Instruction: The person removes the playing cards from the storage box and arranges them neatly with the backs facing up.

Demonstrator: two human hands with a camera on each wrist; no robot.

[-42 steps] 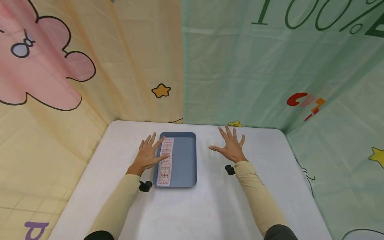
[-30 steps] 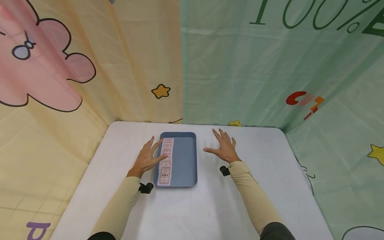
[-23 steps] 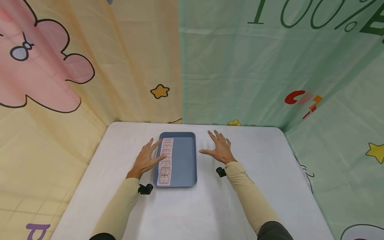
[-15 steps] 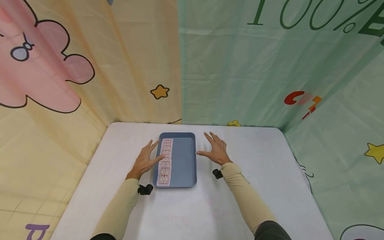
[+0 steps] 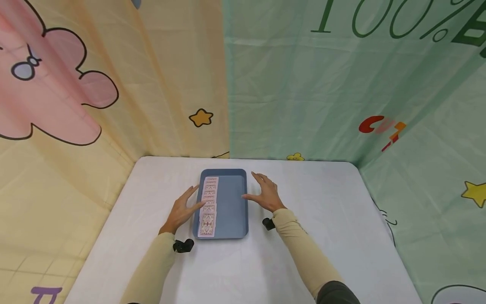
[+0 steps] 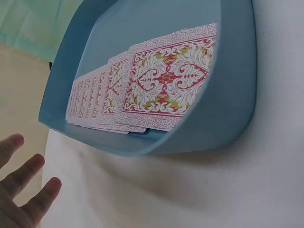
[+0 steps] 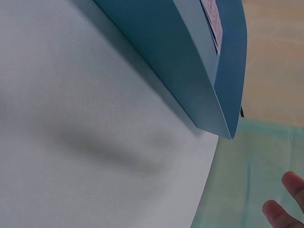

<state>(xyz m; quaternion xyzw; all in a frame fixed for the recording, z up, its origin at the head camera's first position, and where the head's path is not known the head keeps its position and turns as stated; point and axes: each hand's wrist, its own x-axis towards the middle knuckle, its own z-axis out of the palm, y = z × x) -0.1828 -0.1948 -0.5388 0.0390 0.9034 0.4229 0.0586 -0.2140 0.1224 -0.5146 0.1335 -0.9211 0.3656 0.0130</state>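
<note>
Blue, the tray [image 5: 232, 207] sits on the table [image 5: 303, 253] in the head view, overlapping cards [image 5: 208, 221] along its left side; the left hand [image 5: 181, 212] and right hand [image 5: 268, 197], both spread and holding nothing, flank it. Left wrist: the cards lie red-patterned backs up, three fingers [image 6: 43, 199] apart from the tray. Right wrist: two fingertips [image 7: 275, 213] show against green cloth [image 7: 237, 190].

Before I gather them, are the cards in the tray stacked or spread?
Spread: the cards overlap in a row along one side of the tray, with several backs showing.
</note>
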